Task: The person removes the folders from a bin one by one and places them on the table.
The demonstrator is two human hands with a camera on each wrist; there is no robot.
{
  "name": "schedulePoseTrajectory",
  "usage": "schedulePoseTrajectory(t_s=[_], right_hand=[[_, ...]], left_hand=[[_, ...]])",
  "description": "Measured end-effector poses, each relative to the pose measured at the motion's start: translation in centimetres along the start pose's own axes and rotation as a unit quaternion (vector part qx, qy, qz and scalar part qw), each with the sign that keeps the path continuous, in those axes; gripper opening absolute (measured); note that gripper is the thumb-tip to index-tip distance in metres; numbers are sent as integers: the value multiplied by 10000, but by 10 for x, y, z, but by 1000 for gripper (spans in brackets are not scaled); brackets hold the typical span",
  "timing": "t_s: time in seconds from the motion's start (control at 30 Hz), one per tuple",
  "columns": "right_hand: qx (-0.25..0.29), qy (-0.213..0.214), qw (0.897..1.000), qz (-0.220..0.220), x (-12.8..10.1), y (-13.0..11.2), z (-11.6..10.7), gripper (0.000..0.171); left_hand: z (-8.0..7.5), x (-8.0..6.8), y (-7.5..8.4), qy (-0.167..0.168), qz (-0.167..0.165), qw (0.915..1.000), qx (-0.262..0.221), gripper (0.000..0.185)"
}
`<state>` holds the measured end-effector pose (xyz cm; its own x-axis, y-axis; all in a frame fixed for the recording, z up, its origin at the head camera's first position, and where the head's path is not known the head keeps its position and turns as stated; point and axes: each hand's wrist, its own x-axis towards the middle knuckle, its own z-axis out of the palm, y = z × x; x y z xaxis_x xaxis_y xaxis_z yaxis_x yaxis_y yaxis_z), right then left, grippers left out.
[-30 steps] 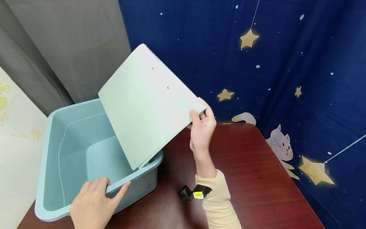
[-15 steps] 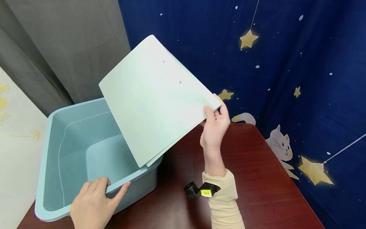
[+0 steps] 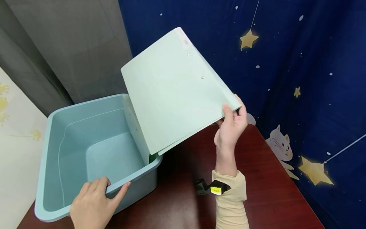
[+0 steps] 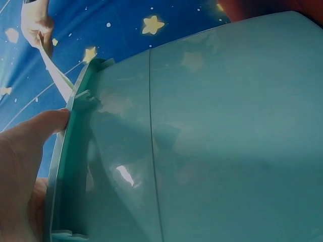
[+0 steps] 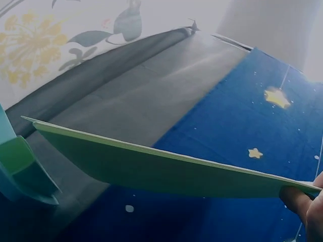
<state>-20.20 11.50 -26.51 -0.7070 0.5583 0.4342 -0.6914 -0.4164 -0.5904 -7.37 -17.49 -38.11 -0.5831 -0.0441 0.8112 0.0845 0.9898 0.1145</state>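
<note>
A pale green folder [image 3: 175,90] hangs tilted in the air, its lower corner over the right rim of a light blue plastic tub [image 3: 57,127]. My right hand [image 3: 233,122] pinches the folder's right corner between thumb and fingers. In the right wrist view the folder [image 5: 166,166] shows edge-on with a fingertip [image 5: 298,199] at its end. My left hand [image 3: 92,203] grips the tub's near rim, thumb outside and fingers curled over the edge. The left wrist view shows the tub wall [image 4: 212,131] close up, with my thumb [image 4: 30,136] on the rim.
The tub stands on a dark red wooden table [image 3: 257,184]. Behind it hang a grey curtain [image 3: 71,47] and a blue starry cloth with a cat [image 3: 281,144]. A black wrist camera [image 3: 204,187] is strapped over my beige sleeve.
My right hand has carried the folder up and to the right, out from over the tub's inside. The left hand has stayed on the rim.
</note>
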Motion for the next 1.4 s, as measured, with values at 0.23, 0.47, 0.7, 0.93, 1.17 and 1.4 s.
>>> schedulePoseTrajectory(t_s=[0.23,0.47,0.7,0.93,1.17,1.4], right_hand=[[84,191,9997,-98,7,-5,-11,37],[159,444,9988,-130,13,-9,-23,36],[275,637,9976,-73,15,-12,-33,35],[286,745,9968,-30,12,-11,-42,34],[245,833,9962,29,9,-7,-54,33],[64,850,9963,60,5,-2,-64,34]], left_hand=[[-2,0,1,-180,16,9997,152,67],[-3,1,3,-150,42,9998,94,67],[-3,1,3,-173,31,9998,98,67],[-2,1,2,-240,5,9997,84,67],[-1,-1,2,-186,-53,9998,5,67],[1,-1,1,-119,-72,9999,-80,69]])
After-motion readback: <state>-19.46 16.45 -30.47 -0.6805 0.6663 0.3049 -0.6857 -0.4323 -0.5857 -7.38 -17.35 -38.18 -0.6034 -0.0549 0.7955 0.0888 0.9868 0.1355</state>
